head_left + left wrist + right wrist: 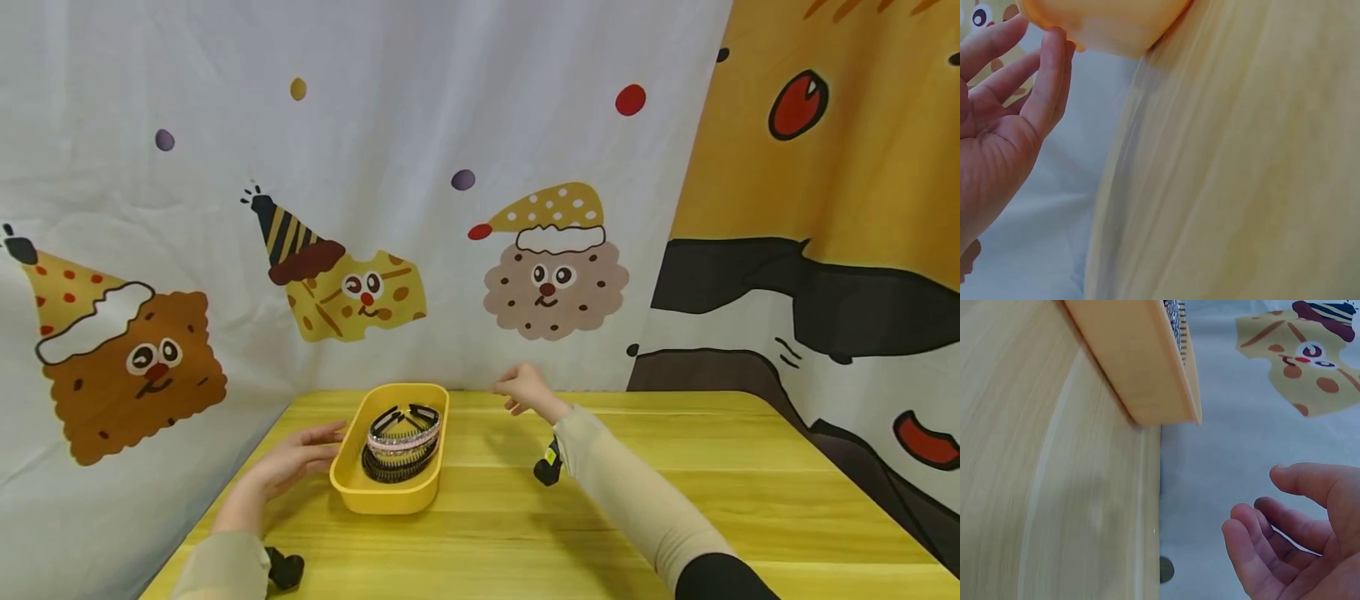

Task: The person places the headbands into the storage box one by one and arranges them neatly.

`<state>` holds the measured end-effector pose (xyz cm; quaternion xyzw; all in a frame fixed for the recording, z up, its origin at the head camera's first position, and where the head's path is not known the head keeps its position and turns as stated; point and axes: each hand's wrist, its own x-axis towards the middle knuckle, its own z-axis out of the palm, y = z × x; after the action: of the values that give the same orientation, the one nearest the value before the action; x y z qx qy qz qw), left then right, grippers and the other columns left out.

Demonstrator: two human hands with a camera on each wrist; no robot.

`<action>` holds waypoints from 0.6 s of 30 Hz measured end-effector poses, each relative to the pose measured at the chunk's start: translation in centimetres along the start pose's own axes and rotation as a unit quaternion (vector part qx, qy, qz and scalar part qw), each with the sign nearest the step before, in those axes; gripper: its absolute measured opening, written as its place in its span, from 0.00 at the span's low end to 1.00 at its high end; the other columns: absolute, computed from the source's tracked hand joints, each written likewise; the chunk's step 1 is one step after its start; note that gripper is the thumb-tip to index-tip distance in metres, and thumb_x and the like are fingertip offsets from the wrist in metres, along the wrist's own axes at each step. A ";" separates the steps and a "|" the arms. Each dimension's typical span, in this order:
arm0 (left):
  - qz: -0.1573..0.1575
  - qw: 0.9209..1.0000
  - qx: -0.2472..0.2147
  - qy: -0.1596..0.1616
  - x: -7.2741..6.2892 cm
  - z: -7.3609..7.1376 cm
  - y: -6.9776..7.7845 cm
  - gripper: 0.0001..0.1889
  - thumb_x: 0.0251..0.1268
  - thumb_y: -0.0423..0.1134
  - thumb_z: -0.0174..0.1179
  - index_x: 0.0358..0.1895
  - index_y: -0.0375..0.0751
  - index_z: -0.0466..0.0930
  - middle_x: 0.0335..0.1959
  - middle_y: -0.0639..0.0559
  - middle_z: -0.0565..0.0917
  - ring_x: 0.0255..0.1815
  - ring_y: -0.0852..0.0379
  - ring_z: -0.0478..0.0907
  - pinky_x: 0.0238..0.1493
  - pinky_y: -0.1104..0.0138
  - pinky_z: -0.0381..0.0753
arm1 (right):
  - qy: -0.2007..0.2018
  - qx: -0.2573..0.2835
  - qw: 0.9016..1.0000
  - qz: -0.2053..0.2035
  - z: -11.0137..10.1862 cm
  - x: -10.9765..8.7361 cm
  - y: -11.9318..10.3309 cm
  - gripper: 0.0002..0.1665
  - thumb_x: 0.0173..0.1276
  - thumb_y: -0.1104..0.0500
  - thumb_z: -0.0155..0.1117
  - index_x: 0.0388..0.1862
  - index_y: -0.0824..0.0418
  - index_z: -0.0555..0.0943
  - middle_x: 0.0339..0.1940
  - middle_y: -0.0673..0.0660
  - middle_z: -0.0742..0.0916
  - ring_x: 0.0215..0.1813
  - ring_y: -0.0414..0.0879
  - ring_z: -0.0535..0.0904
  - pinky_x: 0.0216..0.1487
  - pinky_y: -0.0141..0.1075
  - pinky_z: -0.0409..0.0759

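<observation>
A yellow plastic basin (pixel 393 502) stands toward the back left of the table, holding several headbands (pixel 403 442), some black with comb teeth and one with a pale, glittery band. Close by the basin's left wall is my left hand (pixel 300 454), its fingers extended with the tips right at the rim. In the left wrist view that hand (pixel 1016 106) has fingertips overlapping the basin (pixel 1107 28). Over the table's back edge, right of the basin, my right hand (pixel 528 390) hovers with loosely bent fingers and nothing in it. The right wrist view shows thumb and fingers apart.
The wood-grain table (pixel 480 542) reaches back to a printed cloth (pixel 450 350) with cartoon snacks in hats. Small black devices are strapped at both wrists, one below the right wrist (pixel 549 467).
</observation>
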<state>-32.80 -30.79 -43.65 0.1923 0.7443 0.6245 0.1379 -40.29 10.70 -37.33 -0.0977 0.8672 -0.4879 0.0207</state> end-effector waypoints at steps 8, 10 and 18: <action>-0.024 0.999 0.005 0.021 0.8 -0.9 0.4 0.39 0.73 0.36 0.54 0.75 0.25 0.40 0.68 0.22 0.57 0.55 0.53 0.77 0.57 0.55 0.76 | 0.021 -0.005 1.000 0.007 -2.3 -0.5 1.5 0.15 0.66 0.57 0.66 0.44 0.68 0.86 0.37 0.61 0.85 0.30 0.57 0.83 0.28 0.41 0.84; -0.027 0.999 0.016 0.021 0.7 -1.2 0.7 0.39 0.73 0.36 0.54 0.75 0.24 0.40 0.68 0.21 0.55 0.58 0.49 0.75 0.59 0.53 0.75 | 0.025 -0.007 1.000 0.007 -2.6 -0.6 1.8 0.15 0.66 0.57 0.65 0.44 0.68 0.85 0.36 0.60 0.85 0.31 0.58 0.83 0.27 0.40 0.84; -0.038 0.996 0.075 0.033 0.7 -2.5 2.1 0.35 0.75 0.38 0.52 0.74 0.23 0.47 0.72 0.22 0.50 0.69 0.29 0.56 0.60 0.51 0.73 | 0.038 -0.025 0.999 -0.003 -3.8 -0.8 3.8 0.17 0.67 0.57 0.65 0.48 0.69 0.84 0.39 0.61 0.85 0.32 0.57 0.83 0.30 0.41 0.84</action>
<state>-34.30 -32.35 -41.15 0.1528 0.8000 0.5672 0.1222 -40.61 15.99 -38.57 -0.0819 0.8789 -0.4697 -0.0160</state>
